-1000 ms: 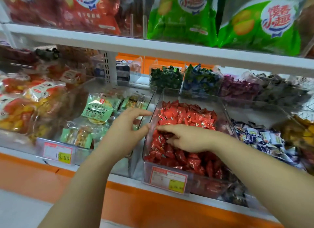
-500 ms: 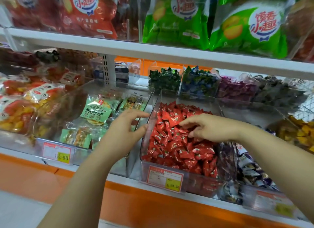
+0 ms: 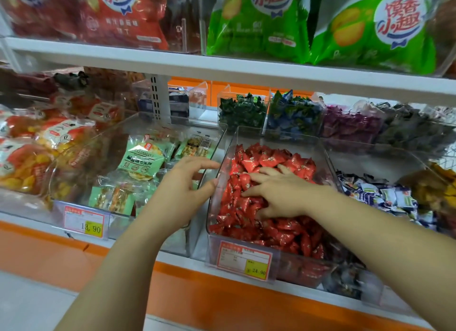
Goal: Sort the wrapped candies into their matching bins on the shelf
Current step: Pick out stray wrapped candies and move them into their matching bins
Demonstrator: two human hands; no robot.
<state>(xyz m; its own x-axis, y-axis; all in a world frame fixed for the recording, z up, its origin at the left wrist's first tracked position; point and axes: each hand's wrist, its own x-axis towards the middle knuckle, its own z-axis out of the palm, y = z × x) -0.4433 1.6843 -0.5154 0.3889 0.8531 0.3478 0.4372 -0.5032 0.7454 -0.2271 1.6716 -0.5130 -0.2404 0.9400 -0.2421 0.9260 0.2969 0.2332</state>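
Shop shelving fills the view: a white shelf (image 3: 222, 69) overhead carries two green bags (image 3: 259, 27) and at least one red bag (image 3: 118, 12), and clear bins stand in rows below it.

The red candies (image 3: 271, 232) lie heaped in one near bin (image 3: 276, 137), far too many to count. The right hand (image 3: 283, 195) lies on top of the heap, fingers splayed flat across the wrappers and holding nothing that I can see. The left hand (image 3: 180, 185) is wide too, fingers loosely curved, with its thumb against the bin's left wall, as if to steady it.

Each candy is probably light, small and hard inside a slick, crinkly foil pillow. A flat palm would likely slide over them, so a pinch on a crimped end or across the body looks best. The heap would shift under a push.

Four smaller bins stand far behind, left to right: green (image 3: 241, 111), blue (image 3: 293, 113), purple (image 3: 350, 123) and dark grey (image 3: 414, 128). One bin of white-and-blue candies (image 3: 385, 195) sits right of the red. Left of it are green snack packs (image 3: 140, 158), several of them. Two price tags show, one on the red bin (image 3: 244, 260) and one further left (image 3: 84, 222).
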